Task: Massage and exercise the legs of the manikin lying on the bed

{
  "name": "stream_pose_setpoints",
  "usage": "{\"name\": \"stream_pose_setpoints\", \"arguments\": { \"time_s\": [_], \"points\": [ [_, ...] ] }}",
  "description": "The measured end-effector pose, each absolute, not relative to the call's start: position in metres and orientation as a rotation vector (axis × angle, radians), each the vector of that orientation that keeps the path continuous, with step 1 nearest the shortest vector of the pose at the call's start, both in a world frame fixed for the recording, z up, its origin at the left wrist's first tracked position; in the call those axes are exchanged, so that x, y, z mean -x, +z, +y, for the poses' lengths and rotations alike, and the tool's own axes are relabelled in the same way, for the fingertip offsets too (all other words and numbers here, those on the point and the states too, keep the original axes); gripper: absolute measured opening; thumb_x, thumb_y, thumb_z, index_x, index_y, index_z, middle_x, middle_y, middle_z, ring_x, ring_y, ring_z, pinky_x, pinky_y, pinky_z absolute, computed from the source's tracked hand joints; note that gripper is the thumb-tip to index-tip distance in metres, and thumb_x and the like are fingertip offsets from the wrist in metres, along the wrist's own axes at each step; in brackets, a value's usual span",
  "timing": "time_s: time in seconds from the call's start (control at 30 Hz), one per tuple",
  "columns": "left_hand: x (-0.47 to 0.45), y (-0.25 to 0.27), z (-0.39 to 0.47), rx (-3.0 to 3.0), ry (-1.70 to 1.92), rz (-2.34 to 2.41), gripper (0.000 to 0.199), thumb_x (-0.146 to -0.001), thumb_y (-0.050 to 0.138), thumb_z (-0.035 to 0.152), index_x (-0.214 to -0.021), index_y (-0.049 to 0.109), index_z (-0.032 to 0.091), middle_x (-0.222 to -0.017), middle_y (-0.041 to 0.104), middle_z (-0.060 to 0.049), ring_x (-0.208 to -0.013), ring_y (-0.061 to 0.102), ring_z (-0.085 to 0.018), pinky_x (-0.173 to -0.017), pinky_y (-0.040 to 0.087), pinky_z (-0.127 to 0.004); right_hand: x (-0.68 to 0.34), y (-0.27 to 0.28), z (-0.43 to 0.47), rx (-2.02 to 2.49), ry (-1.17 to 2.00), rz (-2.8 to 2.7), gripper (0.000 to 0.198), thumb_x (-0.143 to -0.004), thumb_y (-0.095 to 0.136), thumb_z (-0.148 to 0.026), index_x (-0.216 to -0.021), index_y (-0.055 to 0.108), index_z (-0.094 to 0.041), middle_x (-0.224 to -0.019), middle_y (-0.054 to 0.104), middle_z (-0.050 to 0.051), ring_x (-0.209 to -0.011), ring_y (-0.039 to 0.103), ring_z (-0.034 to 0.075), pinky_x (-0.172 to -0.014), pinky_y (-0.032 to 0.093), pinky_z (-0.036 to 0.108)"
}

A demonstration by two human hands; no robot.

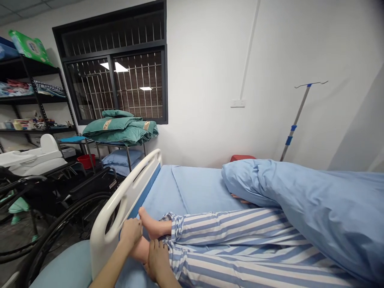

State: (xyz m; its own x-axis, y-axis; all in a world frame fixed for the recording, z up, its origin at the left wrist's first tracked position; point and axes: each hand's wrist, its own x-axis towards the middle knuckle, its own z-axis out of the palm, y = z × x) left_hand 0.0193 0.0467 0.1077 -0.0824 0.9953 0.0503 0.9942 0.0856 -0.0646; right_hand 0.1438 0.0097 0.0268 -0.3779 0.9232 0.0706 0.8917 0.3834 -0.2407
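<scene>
Lower L-ctr: L hand grips nearer foot at toe end, R hand at ankle end, prob. for steadiness.

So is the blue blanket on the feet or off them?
Off: the blue blanket lies bunched to the right, and both feet show bare below the striped trousers.

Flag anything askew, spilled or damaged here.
No spill or damage visible. The quilt is bunched up, leaving the striped trousers uncovered. The pole leans right at its top; that may just be lens distortion.
</scene>
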Motion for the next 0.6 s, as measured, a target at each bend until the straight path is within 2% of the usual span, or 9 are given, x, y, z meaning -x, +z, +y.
{"name": "stream_pose_setpoints", "arguments": {
  "time_s": [0.23,0.43,0.5,0.6],
  "points": [
    [-0.017,0.091,0.028,1.633,-0.267,-2.271,0.046,-0.089,0.016,0.029,-0.087,0.061,0.017,-0.077,0.067,-0.010,-0.072,0.063,-0.024,-0.060,0.043,-0.032,-0.142,0.020,0.010,1.629,0.271,-2.383,0.055,-0.060,0.065,-0.033,-0.112,0.053,-0.020,-0.105,0.056,0.012,-0.095,0.051,0.032,-0.081,0.040,0.047],
    [-0.016,0.071,0.009,1.517,-0.605,-2.265,0.036,-0.090,0.025,0.032,-0.094,0.058,0.016,-0.088,0.067,-0.008,-0.075,0.062,-0.017,-0.060,0.040,-0.025,-0.143,0.022,0.010,1.627,0.276,-2.385,0.053,-0.062,0.066,-0.031,-0.111,0.053,-0.018,-0.106,0.056,0.012,-0.097,0.052,0.032,-0.082,0.040,0.045],
    [-0.014,0.070,0.005,1.567,-0.584,-2.228,0.037,-0.090,0.025,0.032,-0.098,0.057,0.015,-0.089,0.066,-0.009,-0.075,0.062,-0.018,-0.059,0.041,-0.025,-0.143,0.023,0.010,1.622,0.275,-2.384,0.055,-0.061,0.066,-0.030,-0.112,0.053,-0.017,-0.107,0.057,0.012,-0.097,0.051,0.032,-0.083,0.040,0.045],
    [-0.009,0.079,0.004,1.627,-0.422,-2.224,0.041,-0.089,0.024,0.033,-0.097,0.059,0.012,-0.078,0.067,-0.012,-0.069,0.063,-0.023,-0.057,0.042,-0.029,-0.145,0.025,0.009,1.597,0.272,-2.391,0.056,-0.061,0.066,-0.031,-0.112,0.053,-0.015,-0.107,0.057,0.013,-0.097,0.051,0.033,-0.082,0.040,0.046]
  ]
}}
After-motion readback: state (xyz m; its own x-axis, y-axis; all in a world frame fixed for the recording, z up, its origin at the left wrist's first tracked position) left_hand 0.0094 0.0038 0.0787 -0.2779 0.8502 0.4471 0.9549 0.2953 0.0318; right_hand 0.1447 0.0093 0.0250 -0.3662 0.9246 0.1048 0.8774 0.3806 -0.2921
